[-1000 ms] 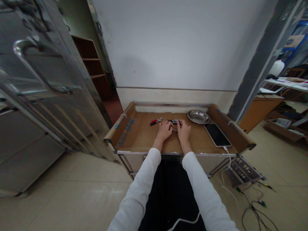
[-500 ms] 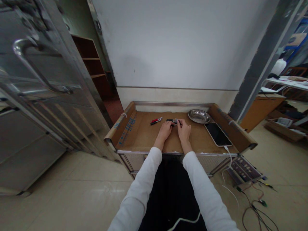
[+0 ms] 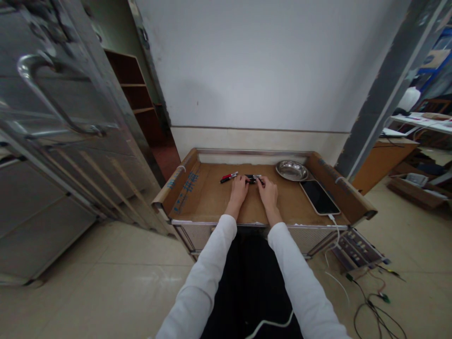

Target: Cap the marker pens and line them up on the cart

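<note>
My left hand [image 3: 240, 187] and my right hand [image 3: 268, 190] rest on the cardboard lining of a cart, fingers bent inward toward each other. Between the fingertips lies a black pen [image 3: 253, 181], pinched at its left end by one hand and at its right end by the other. Just behind it, black pens with clear or silvery ends [image 3: 253, 176] lie side by side; the fingers partly cover them. To the left of my left hand, a red pen [image 3: 228, 176] lies slanted beside another black pen [image 3: 225, 180].
A round metal dish [image 3: 291, 170] stands at the back right of the cardboard [image 3: 208, 202]. In front of it lies a phone [image 3: 320, 197] with a white cable plugged in. Raised cardboard sides edge the cart. A metal door [image 3: 63, 94] stands on the left, and wires lie on the floor at right.
My left hand has shifted slightly left, and my right hand a little left and down. The gap between them shows more of the black pens. The red pen's pair stays put.
</note>
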`<state>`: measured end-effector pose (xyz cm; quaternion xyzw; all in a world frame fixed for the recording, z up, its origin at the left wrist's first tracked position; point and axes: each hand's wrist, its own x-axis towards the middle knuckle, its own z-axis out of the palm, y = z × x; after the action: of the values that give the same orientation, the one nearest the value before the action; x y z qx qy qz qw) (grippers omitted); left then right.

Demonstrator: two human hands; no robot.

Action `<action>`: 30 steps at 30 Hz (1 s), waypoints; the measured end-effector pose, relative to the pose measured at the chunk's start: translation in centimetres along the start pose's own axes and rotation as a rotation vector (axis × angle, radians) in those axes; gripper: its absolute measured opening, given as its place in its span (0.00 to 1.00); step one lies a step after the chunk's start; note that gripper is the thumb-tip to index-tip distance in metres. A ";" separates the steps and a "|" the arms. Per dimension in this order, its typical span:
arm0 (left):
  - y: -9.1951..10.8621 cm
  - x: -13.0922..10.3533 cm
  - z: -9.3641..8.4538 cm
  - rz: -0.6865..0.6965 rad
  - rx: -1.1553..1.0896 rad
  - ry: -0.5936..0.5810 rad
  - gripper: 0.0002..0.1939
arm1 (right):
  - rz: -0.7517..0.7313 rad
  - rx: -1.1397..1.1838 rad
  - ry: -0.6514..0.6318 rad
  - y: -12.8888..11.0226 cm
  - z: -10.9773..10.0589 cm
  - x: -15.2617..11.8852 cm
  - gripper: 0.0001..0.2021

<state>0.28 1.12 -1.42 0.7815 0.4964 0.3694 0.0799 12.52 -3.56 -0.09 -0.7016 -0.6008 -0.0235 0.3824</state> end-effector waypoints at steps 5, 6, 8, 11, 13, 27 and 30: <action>-0.5 0.4 0.4 0.018 -0.067 0.025 0.12 | -0.018 -0.040 0.000 0.0 0.1 0.0 0.15; -0.5 0.4 0.4 0.021 -0.076 0.039 0.12 | -0.018 -0.046 0.004 0.0 0.1 0.0 0.15; -0.5 0.4 0.5 0.033 -0.093 0.067 0.13 | -0.021 -0.054 0.001 0.0 0.2 0.0 0.15; -0.2 0.3 0.3 0.098 -0.153 0.075 0.15 | -0.029 -0.059 -0.024 0.0 0.2 0.1 0.14; 0.1 0.2 0.0 0.162 -0.216 0.046 0.15 | -0.036 -0.063 -0.037 0.1 0.2 0.0 0.14; 0.0 0.2 -0.3 0.072 -0.247 -0.013 0.06 | -0.062 -0.003 -0.035 0.3 0.3 0.0 0.13; -0.1 0.2 -0.2 0.037 -0.186 -0.047 0.04 | -0.064 0.023 -0.007 0.8 0.8 0.1 0.13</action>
<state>0.17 1.24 -1.24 0.7882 0.4434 0.3969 0.1568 12.87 -3.04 -0.98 -0.6779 -0.6243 -0.0264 0.3873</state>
